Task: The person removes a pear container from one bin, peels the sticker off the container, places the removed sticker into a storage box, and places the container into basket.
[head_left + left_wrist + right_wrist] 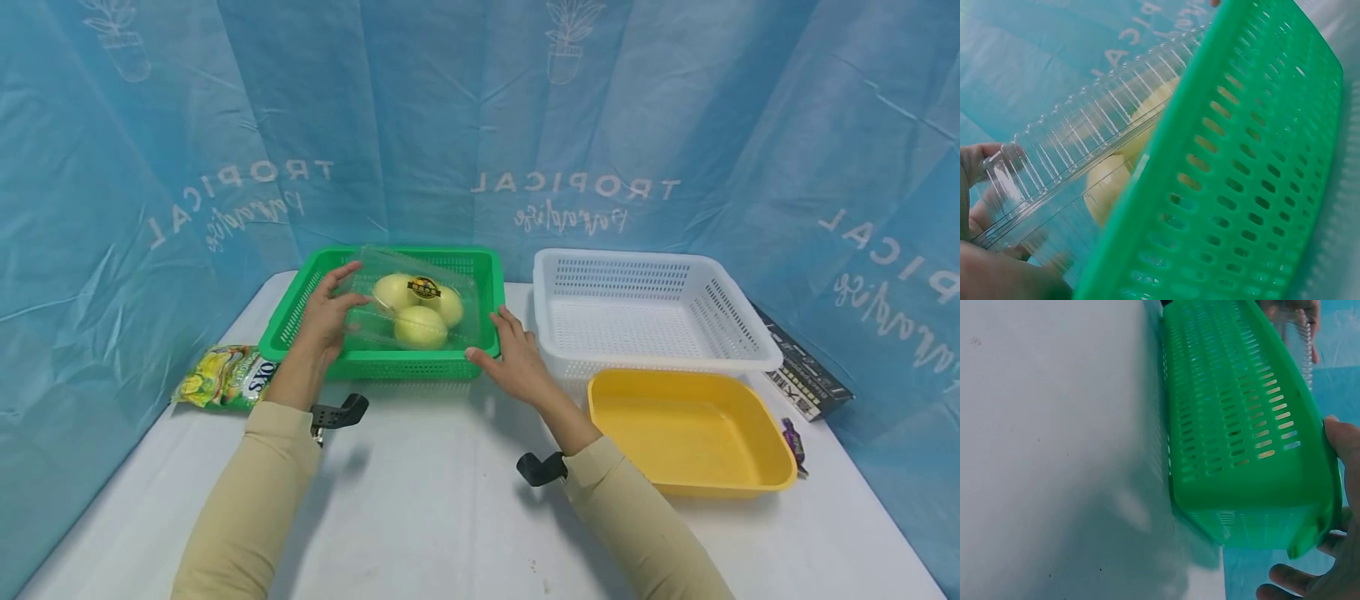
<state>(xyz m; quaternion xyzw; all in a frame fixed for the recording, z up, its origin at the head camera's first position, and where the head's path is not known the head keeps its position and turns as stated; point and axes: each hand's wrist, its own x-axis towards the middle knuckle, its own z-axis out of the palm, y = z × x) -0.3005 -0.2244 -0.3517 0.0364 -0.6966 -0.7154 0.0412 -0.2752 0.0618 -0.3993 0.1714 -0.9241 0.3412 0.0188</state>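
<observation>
A clear plastic clamshell box (360,321) sits tilted in the green basket (412,367), its left end raised. Inside it show three pale yellow-green round fruits (420,327), under a dark sticker with gold print. My left hand (326,315) grips the box's left end; in the left wrist view, fingers and thumb are on either side of the ribbed clear plastic (1066,144). My right hand (517,357) rests at the basket's front right corner, thumb touching the rim and the other fingers spread, as the right wrist view also shows.
Right of the green basket stands a white basket (637,362), with a yellow tray (690,483) before it. A green-and-yellow snack bag (225,379) lies at the left edge. A black box (806,367) and a small purple wrapped item (793,442) lie at the right.
</observation>
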